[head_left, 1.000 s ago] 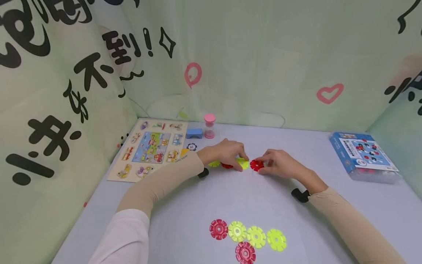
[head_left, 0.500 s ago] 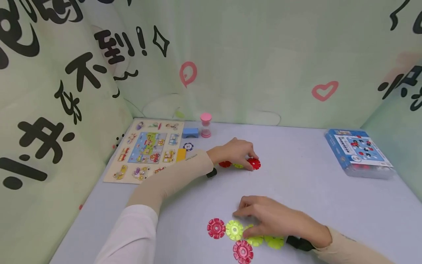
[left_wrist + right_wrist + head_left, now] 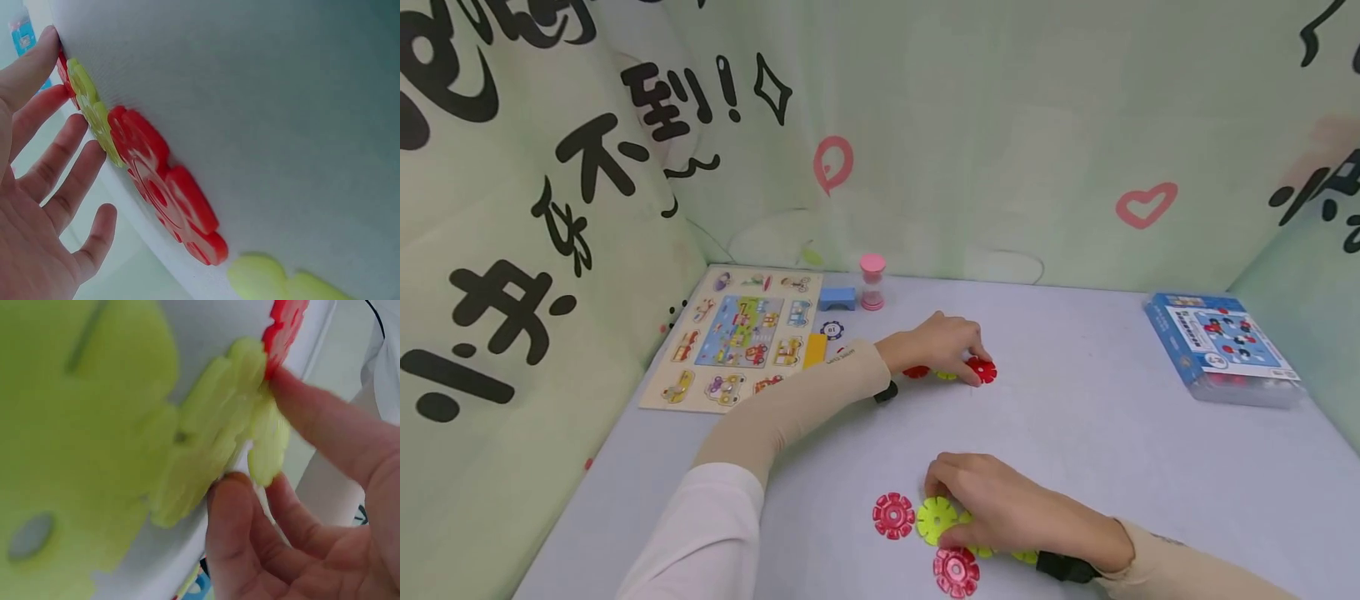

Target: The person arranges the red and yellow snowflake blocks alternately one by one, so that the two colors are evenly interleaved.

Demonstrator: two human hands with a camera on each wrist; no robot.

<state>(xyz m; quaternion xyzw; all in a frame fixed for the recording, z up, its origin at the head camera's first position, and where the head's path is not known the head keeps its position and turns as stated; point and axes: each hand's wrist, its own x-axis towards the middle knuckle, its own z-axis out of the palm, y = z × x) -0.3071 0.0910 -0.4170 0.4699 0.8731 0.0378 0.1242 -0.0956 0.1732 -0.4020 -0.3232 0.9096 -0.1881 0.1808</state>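
Note:
At the far row of flower-shaped plastic discs, my left hand [image 3: 942,343] pinches the red end disc [image 3: 987,372] between thumb and forefinger. The other left fingers spread over the row in the left wrist view, where a nearer red disc [image 3: 165,181] lies flat. Closer to me, my right hand [image 3: 1003,507] pinches a yellow-green disc [image 3: 936,520] by its edges; in the right wrist view this disc [image 3: 269,440] tilts up from the table. Beside it lie two red discs, one at left [image 3: 892,516] and one in front [image 3: 957,572]. More yellow-green discs [image 3: 1025,557] are partly hidden under the right hand.
A wooden picture puzzle board [image 3: 677,397] lies at the back left. Next to it stand a blue block [image 3: 837,299] and a pink sand timer [image 3: 872,283]. A blue box [image 3: 1221,346] sits at the right. Printed curtains [image 3: 985,150] enclose the white table.
My right hand has left the far row, come down to the near discs and taken hold of a yellow-green one. My left hand has shifted right onto the red end disc.

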